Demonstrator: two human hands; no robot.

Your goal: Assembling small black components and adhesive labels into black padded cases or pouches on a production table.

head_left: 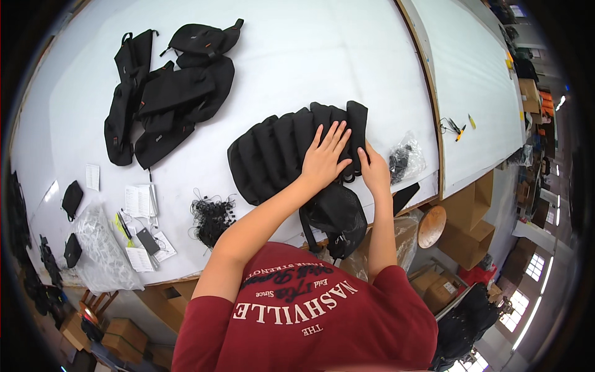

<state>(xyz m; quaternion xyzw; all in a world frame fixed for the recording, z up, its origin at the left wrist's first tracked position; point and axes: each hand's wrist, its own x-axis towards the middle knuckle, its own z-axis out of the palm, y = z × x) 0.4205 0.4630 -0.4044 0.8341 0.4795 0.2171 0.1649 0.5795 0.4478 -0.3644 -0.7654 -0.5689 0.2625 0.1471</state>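
Several black bags [273, 149] sit side by side in a row on the white table [310, 56], in front of the person. The left hand [326, 155] lies flat on the row, fingers spread apart. The right hand [375, 170] touches the end bag [357, 124] at three o'clock; I can't tell if it pinches. A heap of bags [180, 93] lies at ten o'clock. This looks like the lining-up step. Next probably needs the left hand pressing softly while the right straightens the end bag.
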